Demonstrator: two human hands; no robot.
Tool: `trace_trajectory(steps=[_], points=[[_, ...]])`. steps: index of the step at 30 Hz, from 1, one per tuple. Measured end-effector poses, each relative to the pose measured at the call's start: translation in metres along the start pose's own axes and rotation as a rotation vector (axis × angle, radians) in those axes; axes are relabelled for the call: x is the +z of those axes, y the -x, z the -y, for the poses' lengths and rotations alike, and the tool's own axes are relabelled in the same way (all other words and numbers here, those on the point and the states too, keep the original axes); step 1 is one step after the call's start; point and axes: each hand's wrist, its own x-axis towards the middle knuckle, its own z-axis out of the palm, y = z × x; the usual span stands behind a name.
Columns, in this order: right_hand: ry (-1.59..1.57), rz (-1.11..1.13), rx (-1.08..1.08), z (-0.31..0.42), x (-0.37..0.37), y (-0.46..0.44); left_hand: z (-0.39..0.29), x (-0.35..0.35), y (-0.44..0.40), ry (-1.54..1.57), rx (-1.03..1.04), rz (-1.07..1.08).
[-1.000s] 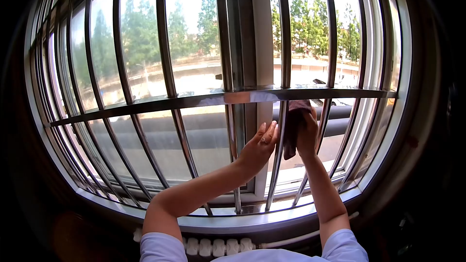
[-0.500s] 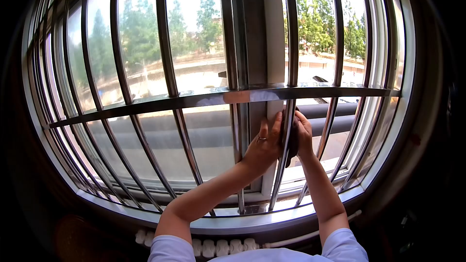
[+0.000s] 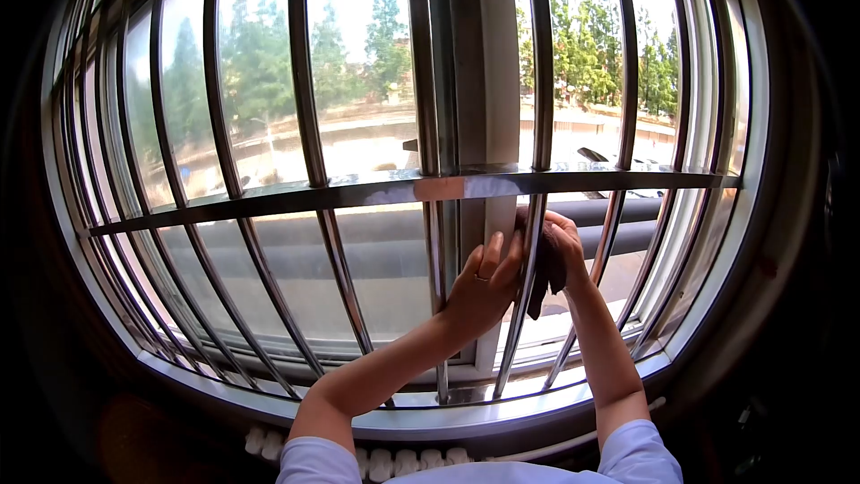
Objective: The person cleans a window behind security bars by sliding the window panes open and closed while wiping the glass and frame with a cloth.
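Observation:
My right hand [image 3: 568, 249] reaches between the metal bars and grips a dark brown cloth [image 3: 554, 260], its loose end hanging down. A shiny vertical bar [image 3: 527, 273] crosses in front of part of the cloth. Left of that bar, my left hand [image 3: 486, 285], with a ring on one finger, has its fingers stretched up and a little apart against the light sash frame [image 3: 502, 220]. Whether its fingertips touch the cloth is hard to see. Both arms pass through below the flat horizontal crossbar [image 3: 376, 190].
Upright bars [image 3: 309, 72] stand across the whole window. Left of the sash frame is a glass pane [image 3: 269, 134]; thick grey pipes [image 3: 618, 211] run outside. Below the sill [image 3: 358, 421] sits a white radiator [image 3: 403, 463].
Both hands have come down slightly. The right hand has turned and shifted a little right, and more of the cloth now hangs in sight beside the bar.

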Motion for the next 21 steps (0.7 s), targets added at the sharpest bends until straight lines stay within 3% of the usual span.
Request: trace_trajectory(steps=[2,8,11,13,21], points=[[-0.012,0.053,0.021,0.002,-0.001,-0.004,0.003,-0.005,0.0,-0.057,0.019,-0.013],[-0.02,0.087,0.201,0.003,0.0,-0.007,0.008,-0.018,0.0,-0.336,0.281,0.247],[-0.101,-0.004,0.08,0.004,0.012,0.003,0.012,-0.023,-0.005,-0.37,0.327,0.265],[-0.118,-0.201,-0.042,0.006,0.018,0.007,0.017,-0.023,-0.003,-0.373,0.38,0.308],[-0.018,-0.221,-0.065,-0.003,0.013,0.019,0.035,-0.034,0.004,-0.467,0.466,0.382]])
